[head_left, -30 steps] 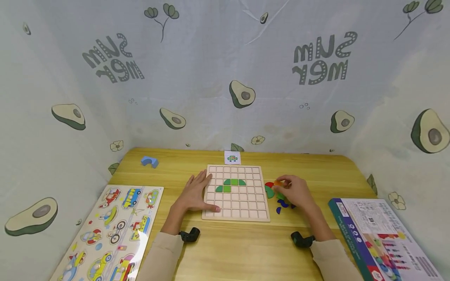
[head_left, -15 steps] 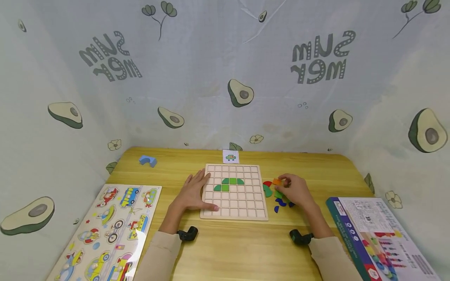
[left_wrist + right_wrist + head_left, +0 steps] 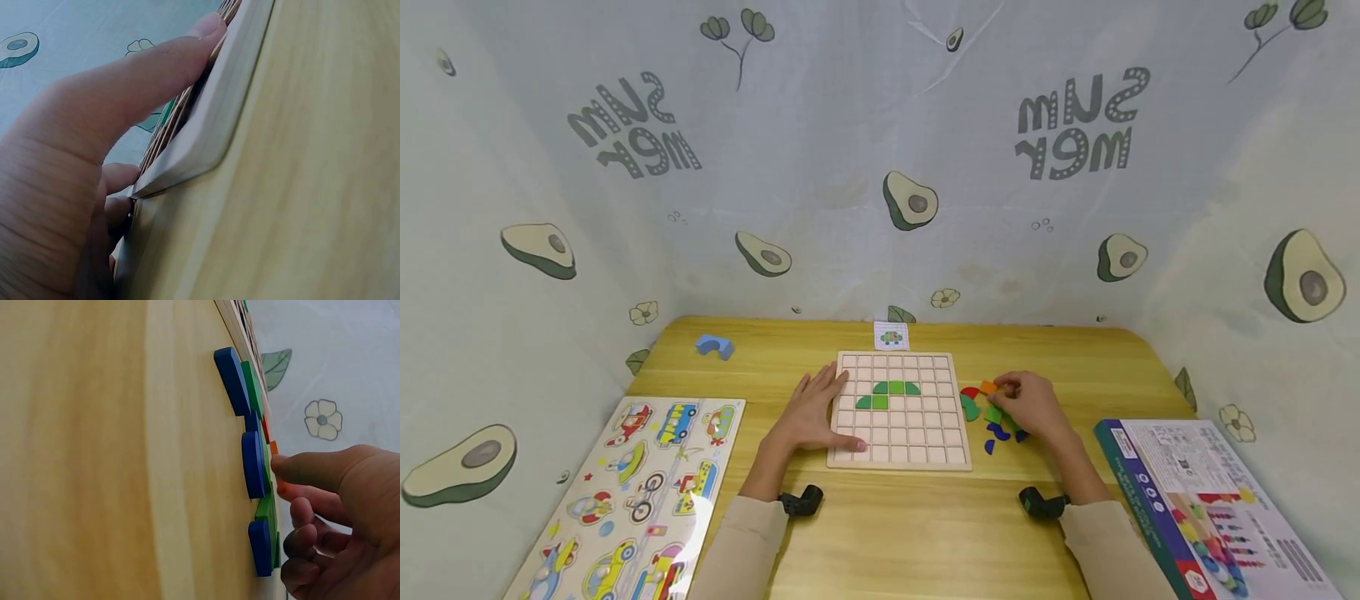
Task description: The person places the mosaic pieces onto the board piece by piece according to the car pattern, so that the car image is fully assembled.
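A wooden grid board lies on the table; several green tiles, squares and quarter-rounds, sit in its cells. My left hand rests along the board's left side, fingers spread, thumb on its lower left part. In the left wrist view the thumb reaches over the board's raised rim. Right of the board, my right hand pinches an orange tile between thumb and index finger. Below that hand lie a red tile, green tiles and several blue pieces, partly covered in the head view.
A small picture card stands behind the board. The blue arch block is at the back left. A vehicle peg puzzle takes up the left side, and a printed box the right. Patterned cloth encloses the table.
The right hand's fingers have shifted slightly around the orange tile, and more of the tile and of the green pieces below shows. The left hand has stayed on the board.
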Action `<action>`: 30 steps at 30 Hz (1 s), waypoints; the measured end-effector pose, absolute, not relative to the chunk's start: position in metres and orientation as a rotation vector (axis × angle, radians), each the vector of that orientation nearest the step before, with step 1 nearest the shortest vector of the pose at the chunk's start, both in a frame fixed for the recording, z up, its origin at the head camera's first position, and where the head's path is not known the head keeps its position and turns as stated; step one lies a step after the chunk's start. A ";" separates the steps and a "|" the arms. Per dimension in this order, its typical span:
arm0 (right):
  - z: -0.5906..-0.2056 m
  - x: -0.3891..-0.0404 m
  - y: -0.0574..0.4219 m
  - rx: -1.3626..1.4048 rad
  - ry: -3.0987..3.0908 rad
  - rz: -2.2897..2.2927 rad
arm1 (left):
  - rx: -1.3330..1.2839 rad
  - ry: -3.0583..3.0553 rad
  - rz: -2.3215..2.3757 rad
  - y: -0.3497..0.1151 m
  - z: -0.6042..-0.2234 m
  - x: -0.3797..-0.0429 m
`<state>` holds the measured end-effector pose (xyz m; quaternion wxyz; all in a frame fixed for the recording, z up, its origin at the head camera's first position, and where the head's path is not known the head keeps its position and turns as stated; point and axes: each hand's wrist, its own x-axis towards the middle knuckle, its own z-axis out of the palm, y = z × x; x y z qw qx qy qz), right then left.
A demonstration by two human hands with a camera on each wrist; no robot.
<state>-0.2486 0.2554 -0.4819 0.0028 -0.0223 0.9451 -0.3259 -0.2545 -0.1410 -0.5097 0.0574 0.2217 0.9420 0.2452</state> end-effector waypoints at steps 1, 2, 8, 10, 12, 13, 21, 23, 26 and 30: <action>-0.481 -0.248 0.255 -0.073 2.964 -1.032 | 0.673 2.857 0.746 -0.141 -0.510 -0.254; -0.481 -0.247 0.255 -0.076 2.963 -1.046 | 0.673 2.858 0.747 -0.141 -0.510 -0.254; -0.474 -0.239 0.246 -0.158 2.958 -1.144 | 0.667 2.862 0.735 -0.142 -0.512 -0.254; -0.475 -0.239 0.242 -0.192 2.957 -1.155 | 0.662 2.859 0.735 -0.142 -0.512 -0.255; -0.477 -0.239 0.237 -0.215 2.953 -1.157 | 0.665 2.861 0.745 -0.142 -0.511 -0.254; -0.477 -0.239 0.234 -0.223 2.948 -1.161 | 0.663 2.859 0.746 -0.142 -0.510 -0.254; -0.479 -0.239 0.206 -0.274 2.928 -1.177 | 0.675 2.856 0.751 -0.142 -0.511 -0.255; -0.480 -0.239 0.199 -0.295 2.922 -1.185 | 0.676 2.856 0.740 -0.142 -0.512 -0.256; -0.481 -0.240 0.189 -0.312 2.912 -1.194 | 0.672 2.859 0.726 -0.142 -0.512 -0.256; -0.481 -0.240 0.176 -0.302 2.871 -1.226 | 0.670 2.867 0.727 -0.141 -0.512 -0.256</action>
